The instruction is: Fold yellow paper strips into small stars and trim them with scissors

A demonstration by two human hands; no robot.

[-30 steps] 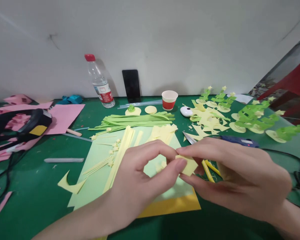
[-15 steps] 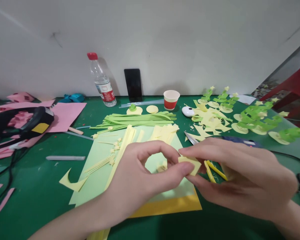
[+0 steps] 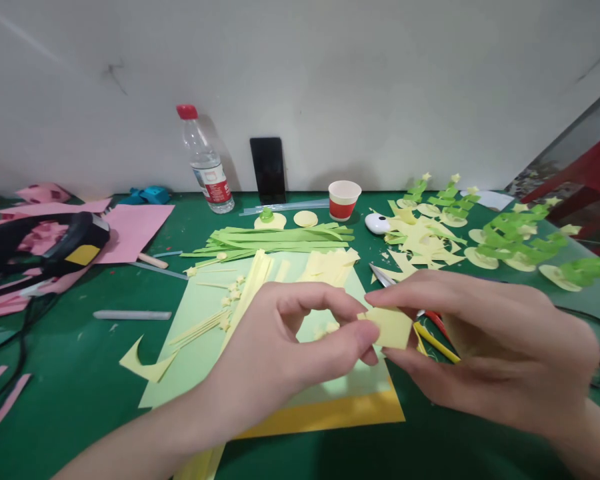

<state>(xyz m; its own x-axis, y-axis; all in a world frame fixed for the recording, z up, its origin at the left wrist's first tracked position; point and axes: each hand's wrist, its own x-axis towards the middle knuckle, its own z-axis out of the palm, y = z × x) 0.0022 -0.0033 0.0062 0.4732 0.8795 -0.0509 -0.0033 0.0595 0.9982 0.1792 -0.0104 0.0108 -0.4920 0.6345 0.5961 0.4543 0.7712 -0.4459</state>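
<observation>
The small yellow paper piece [image 3: 394,328] is held up between the two hands, above the near right part of a pale green sheet [image 3: 177,379]. Compared with half a second ago, more of its flat, angular face shows, and the left thumb covers only its left end. The left hand [image 3: 287,343] pinches that end between thumb and forefinger. The right hand [image 3: 505,350] is spread wider than it was, its forefinger and thumb apparently at the upper and lower edges; how firmly it grips is hard to tell. I read this as a shift of hold while the piece is being shaped, with the work on it unfinished.

The right hand's shift also uncovers a red part [image 3: 436,327] beside a pair of yellow handles [image 3: 439,345]; a pointed metal blade [image 3: 381,275] lies farther off. On the pale green sheet, long yellow strips [image 3: 247,290] and tiny yellow stars [image 3: 236,293] look unmoved. Beyond them on the green counter [image 3: 75,373] lie green strips [image 3: 280,241], with a paper cup [image 3: 344,203] behind and star-tipped green ornaments [image 3: 510,230] to the right.
</observation>
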